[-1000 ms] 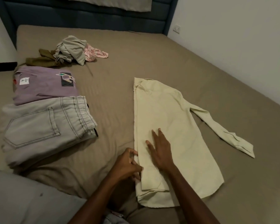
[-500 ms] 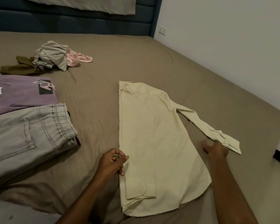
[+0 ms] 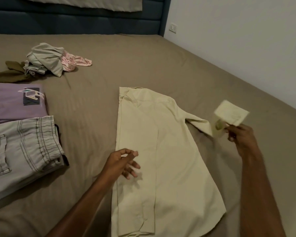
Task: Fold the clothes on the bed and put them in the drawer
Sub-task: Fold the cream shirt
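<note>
While half-folded, cream shirt (image 3: 161,151) sleeve seems lifted.

A shirt (image 3: 161,151) lies flat on the bed (image 3: 186,65), right of centre. Left of it sit folded trousers (image 3: 24,151), with a folded T-shirt (image 3: 12,101) just beyond them. Farther back on the left lies a heap of unfolded clothes (image 3: 48,60). A headboard (image 3: 75,21) stands at the far end.
</note>
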A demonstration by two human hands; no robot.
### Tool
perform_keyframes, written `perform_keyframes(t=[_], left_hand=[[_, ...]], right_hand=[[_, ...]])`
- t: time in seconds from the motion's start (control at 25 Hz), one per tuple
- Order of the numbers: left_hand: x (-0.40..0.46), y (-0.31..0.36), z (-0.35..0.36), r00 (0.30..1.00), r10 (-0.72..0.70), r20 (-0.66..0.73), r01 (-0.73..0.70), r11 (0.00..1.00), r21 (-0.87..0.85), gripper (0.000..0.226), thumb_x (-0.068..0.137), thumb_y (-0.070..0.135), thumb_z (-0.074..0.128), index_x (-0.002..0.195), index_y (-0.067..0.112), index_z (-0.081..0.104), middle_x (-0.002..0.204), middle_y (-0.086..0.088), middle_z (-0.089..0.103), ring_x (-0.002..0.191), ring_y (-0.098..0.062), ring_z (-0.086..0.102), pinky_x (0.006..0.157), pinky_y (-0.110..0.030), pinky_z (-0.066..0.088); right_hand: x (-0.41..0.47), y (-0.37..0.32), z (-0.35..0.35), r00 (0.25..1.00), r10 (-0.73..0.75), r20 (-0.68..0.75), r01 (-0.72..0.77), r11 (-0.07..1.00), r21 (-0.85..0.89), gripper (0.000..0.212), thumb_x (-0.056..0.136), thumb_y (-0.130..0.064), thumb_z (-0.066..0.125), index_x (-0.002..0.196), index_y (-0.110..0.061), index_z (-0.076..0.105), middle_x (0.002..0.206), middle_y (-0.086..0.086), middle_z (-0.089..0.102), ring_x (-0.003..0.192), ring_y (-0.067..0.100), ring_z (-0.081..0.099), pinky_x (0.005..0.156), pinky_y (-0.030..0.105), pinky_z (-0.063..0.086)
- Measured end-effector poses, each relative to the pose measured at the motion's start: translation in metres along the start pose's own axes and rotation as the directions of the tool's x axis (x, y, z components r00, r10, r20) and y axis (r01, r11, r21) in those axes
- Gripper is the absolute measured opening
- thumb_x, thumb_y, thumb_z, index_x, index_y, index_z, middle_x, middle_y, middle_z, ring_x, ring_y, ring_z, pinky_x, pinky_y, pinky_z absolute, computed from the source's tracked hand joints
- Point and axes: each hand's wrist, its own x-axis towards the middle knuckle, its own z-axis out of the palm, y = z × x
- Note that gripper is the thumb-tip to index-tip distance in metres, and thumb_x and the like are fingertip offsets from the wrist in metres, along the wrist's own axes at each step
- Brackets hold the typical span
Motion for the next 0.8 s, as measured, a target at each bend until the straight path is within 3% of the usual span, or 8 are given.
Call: perform_keyframes(t=[0.08,0.16,0.32,0.4,0.52,0.64,0.68,0.8], left_hand=[[0.008,0.022,0.001,1.0,-0.002,0.007,0.003,0.999,-0.032,0.057,0.091,0.054,0.061,0.12,0.005,0.065,0.093,-0.023,0.076,0.078,-0.037,0.076,0.056,-0.032,0.057],[0.017,0.037,0.005,0.991,-0.109,0.084,0.116,0.989,-0.086,0.072,0.087,0.073,0.052,0.125,0.013,0.062,0.104,-0.021,0.076,0.093,-0.04,0.076,0.069,-0.043,0.062],[0.018,0.025,0.04,0.908,-0.283,0.309,0.307,0.951,-0.03,0.084,0.079,0.078,0.064,0.134,0.015,0.055,0.116,-0.023,0.072,0.102,-0.039,0.074,0.082,-0.054,0.061],[0.018,0.007,0.064,0.922,-0.267,0.282,0.257,0.964,0.07,0.086,0.075,0.06,0.082,0.138,0.011,0.052,0.116,-0.019,0.072,0.101,-0.031,0.075,0.088,-0.053,0.061],[0.031,-0.013,0.1,0.959,-0.209,0.191,0.194,0.976,0.096,0.084,0.081,0.041,0.086,0.146,0.011,0.042,0.12,-0.01,0.07,0.101,-0.024,0.074,0.086,-0.045,0.063],[0.041,-0.007,0.122,0.967,-0.233,0.104,0.234,0.972,0.0,0.101,0.076,0.067,0.075,0.151,0.011,0.036,0.132,-0.009,0.062,0.106,-0.022,0.071,0.082,-0.038,0.064],[0.044,-0.003,0.126,0.964,-0.251,0.089,0.254,0.967,-0.014,0.102,0.073,0.076,0.071,0.147,0.012,0.042,0.129,-0.008,0.065,0.104,-0.021,0.071,0.078,-0.035,0.063],[0.046,0.014,0.12,0.945,-0.282,0.163,0.297,0.952,-0.071,0.074,0.075,0.073,0.074,0.12,0.015,0.069,0.104,-0.001,0.076,0.091,-0.016,0.068,0.069,-0.031,0.053]], right_hand=[[-0.037,-0.038,0.023,0.871,-0.122,0.475,0.228,0.959,-0.171,0.028,0.085,0.02,0.06,0.099,0.003,0.077,0.079,0.005,0.075,0.067,0.015,0.064,0.067,0.026,0.052],[-0.06,-0.05,0.051,0.785,-0.153,0.6,0.286,0.949,-0.132,0.035,0.085,0.01,0.069,0.117,-0.002,0.075,0.081,0.011,0.069,0.077,0.016,0.064,0.077,0.025,0.053],[-0.077,0.005,0.114,0.964,-0.164,0.211,0.193,0.973,-0.126,0.016,0.081,-0.025,0.085,0.091,-0.014,0.079,0.076,0.006,0.074,0.068,0.015,0.062,0.066,0.035,0.049],[-0.083,0.038,0.128,0.997,-0.021,0.074,0.047,0.931,-0.362,0.027,0.076,-0.041,0.088,0.076,-0.019,0.073,0.07,-0.002,0.072,0.067,0.015,0.066,0.066,0.039,0.054],[-0.103,0.052,0.133,0.977,0.209,-0.043,-0.185,0.731,-0.657,0.049,0.07,-0.064,0.081,0.077,-0.017,0.067,0.065,-0.001,0.071,0.062,0.019,0.071,0.063,0.036,0.055],[-0.11,0.053,0.134,0.949,0.313,0.048,-0.288,0.917,-0.277,0.012,0.084,-0.009,0.07,0.092,0.0,0.07,0.068,0.012,0.073,0.054,0.022,0.068,0.058,0.035,0.058],[-0.108,0.05,0.131,0.933,0.348,0.096,-0.34,0.936,-0.086,0.014,0.084,0.004,0.063,0.096,0.005,0.071,0.076,0.018,0.074,0.06,0.025,0.068,0.06,0.034,0.056],[-0.102,0.049,0.125,0.847,0.384,0.367,-0.519,0.746,0.417,0.034,0.087,0.011,0.055,0.118,0.005,0.069,0.107,0.023,0.073,0.096,0.033,0.068,0.091,0.043,0.056]])
